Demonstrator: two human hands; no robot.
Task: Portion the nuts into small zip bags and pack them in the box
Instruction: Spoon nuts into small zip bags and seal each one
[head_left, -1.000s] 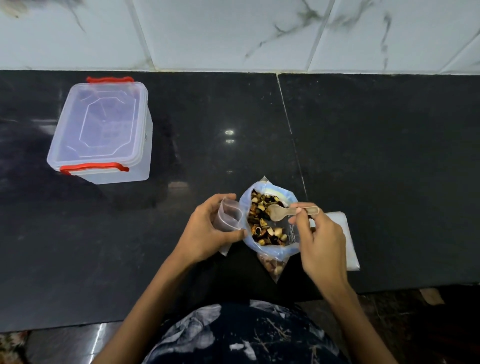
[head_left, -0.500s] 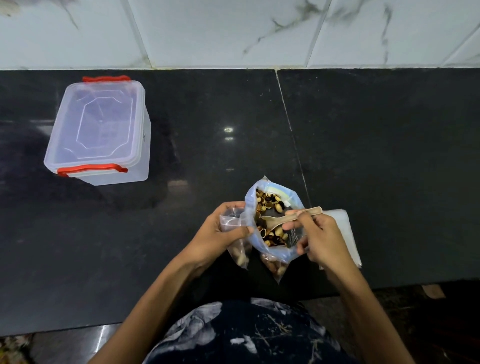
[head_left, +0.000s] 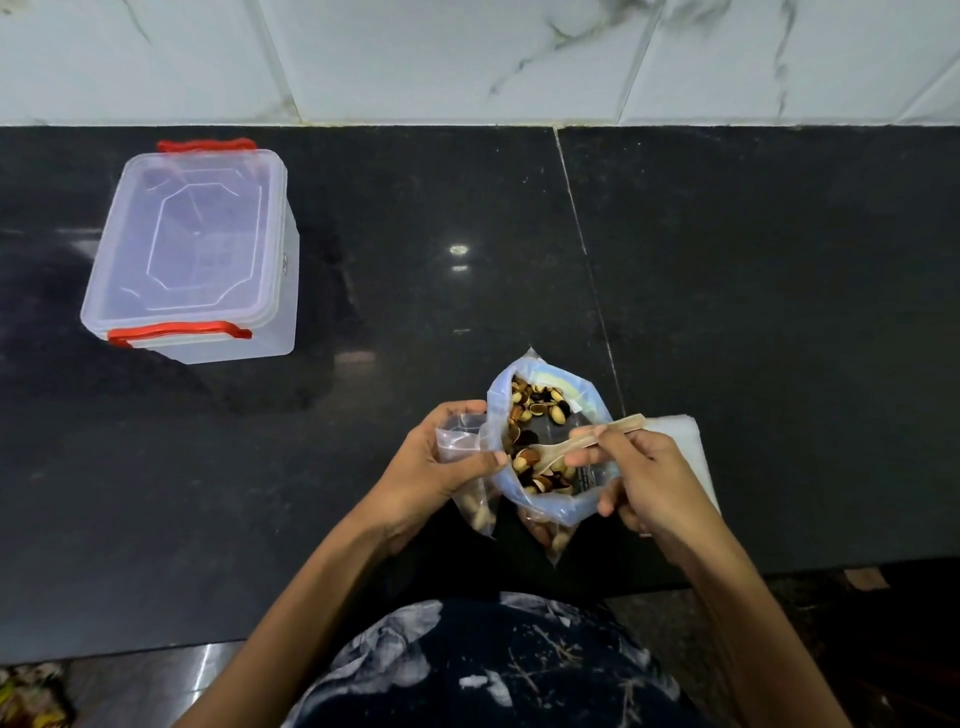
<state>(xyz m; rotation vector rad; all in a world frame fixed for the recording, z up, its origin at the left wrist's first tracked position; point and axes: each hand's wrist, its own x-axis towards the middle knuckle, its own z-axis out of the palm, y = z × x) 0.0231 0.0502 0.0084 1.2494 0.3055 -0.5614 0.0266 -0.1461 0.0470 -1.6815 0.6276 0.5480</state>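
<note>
left hand (head_left: 434, 467) grips small bag (head_left: 462, 441), right hand (head_left: 649, 478) grips spoon (head_left: 582, 441) (in big bag (head_left: 545, 509)); nuts (head_left: 530, 457) may spill if bag mouth sags.

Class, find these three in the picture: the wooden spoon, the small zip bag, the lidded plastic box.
wooden spoon (head_left: 597, 439), head view, on its handle.
small zip bag (head_left: 460, 439), head view, on its open top.
plastic box (head_left: 197, 244), head view, on its lid.

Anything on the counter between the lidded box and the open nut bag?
No: in the head view, only bare black counter lies between the lidded box and the nut bag.
</note>
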